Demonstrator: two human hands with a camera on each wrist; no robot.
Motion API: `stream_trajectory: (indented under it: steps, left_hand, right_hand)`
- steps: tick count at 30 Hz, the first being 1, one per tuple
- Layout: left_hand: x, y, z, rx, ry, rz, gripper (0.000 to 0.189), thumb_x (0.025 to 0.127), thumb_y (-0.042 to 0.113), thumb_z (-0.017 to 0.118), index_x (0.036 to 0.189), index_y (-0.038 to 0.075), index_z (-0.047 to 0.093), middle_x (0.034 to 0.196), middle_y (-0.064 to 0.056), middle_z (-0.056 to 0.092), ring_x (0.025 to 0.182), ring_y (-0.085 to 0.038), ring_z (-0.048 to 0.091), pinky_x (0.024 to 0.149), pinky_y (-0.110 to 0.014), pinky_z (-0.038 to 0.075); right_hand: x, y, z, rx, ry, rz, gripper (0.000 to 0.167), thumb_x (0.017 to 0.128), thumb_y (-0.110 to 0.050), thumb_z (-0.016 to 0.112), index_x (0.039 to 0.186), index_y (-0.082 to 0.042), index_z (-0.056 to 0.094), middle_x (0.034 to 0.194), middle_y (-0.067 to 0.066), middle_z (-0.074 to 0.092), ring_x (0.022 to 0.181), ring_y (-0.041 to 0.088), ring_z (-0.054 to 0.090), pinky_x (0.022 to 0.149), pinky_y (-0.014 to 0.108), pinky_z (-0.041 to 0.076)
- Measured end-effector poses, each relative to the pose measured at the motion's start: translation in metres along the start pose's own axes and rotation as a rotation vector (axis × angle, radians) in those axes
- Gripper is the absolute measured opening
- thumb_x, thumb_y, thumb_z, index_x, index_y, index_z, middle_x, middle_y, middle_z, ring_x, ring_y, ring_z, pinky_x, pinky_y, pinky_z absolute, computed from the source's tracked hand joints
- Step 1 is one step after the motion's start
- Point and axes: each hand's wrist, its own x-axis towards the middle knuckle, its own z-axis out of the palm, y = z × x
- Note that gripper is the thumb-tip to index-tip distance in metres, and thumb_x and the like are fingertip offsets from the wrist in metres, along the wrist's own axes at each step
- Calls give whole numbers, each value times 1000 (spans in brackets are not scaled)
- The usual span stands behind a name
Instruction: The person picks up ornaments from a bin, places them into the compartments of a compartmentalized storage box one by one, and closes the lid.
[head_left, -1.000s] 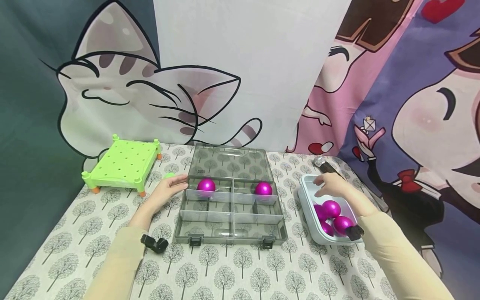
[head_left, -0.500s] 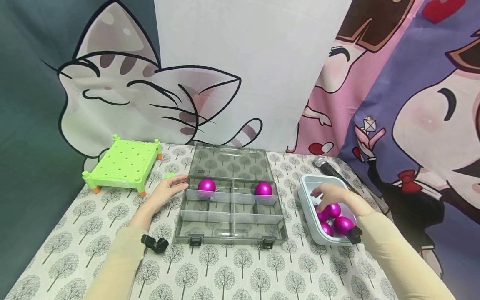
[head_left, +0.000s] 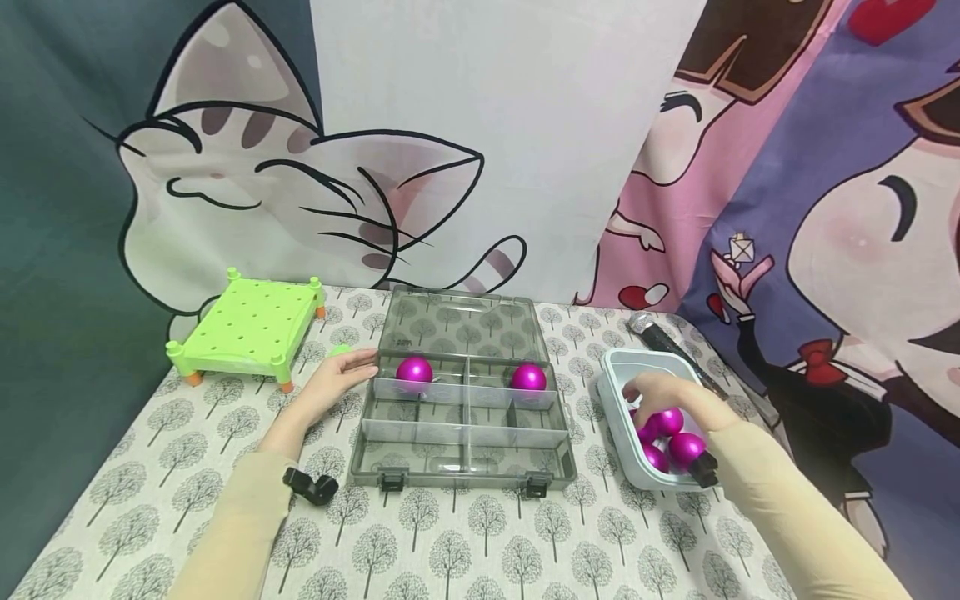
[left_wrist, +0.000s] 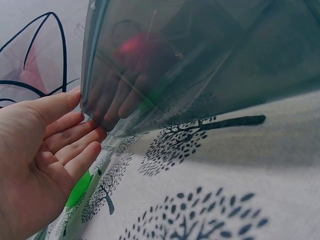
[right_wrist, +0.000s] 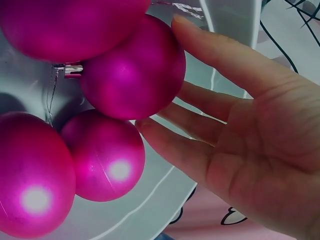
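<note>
Touching an illegibly marked box (head_left: 465,481) and flanking a magenta ball (right_wrist: 134,72), empty hands (head_left: 332,382) (right_wrist: 267,132) are loosely extended.

Magenta balls (head_left: 686,450), lt-blue tub (head_left: 617,429), cloth (head_left: 420,554) w/ b/w trees.

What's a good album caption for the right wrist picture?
Four magenta baubles in a pale blue tub, with a person's right grip partway around one.

Right hand (head_left: 670,395): lowered within 1.0 s from above the far end of the pale tub (head_left: 619,425) into it, thumb and fingers now beside 1 magenta ball (right_wrist: 132,70). More of the microphone (head_left: 660,339) handle is now exposed.
</note>
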Motion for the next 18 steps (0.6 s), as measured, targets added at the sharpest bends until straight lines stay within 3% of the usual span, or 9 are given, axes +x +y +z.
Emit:
stream_trajectory:
  steps: [6, 12, 18]
  left_hand:
    - [0, 1, 0, 4, 5, -1, 55, 99, 16, 57, 144, -8, 38, 147, -29, 42, 135, -44, 44, 113, -51, 37]
    - [0, 2, 1, 11, 7, 2, 55, 99, 16, 57, 144, -8, 38, 147, -29, 41, 134, -44, 44, 113, -51, 37]
    - [0, 2, 0, 8, 7, 4, 55, 99, 16, 57, 144, -8, 38, 148, -29, 41, 134, -44, 44, 113, -51, 37]
  right_hand:
    - [3, -2, 1, -43, -32, 4, 45, 62, -18, 81, 100, 1, 69, 100, 11, 72, 90, 25, 67, 83, 35, 58]
    - [3, -3, 3, 29, -77, 25, 32, 61, -10, 78, 92, -5, 71, 89, 1, 71, 75, 10, 63, 72, 25, 55]
    - [6, -2, 6, 88, -128, 60, 21, 63, -4, 75, 83, -6, 69, 76, -3, 66, 65, 8, 59, 64, 20, 52]
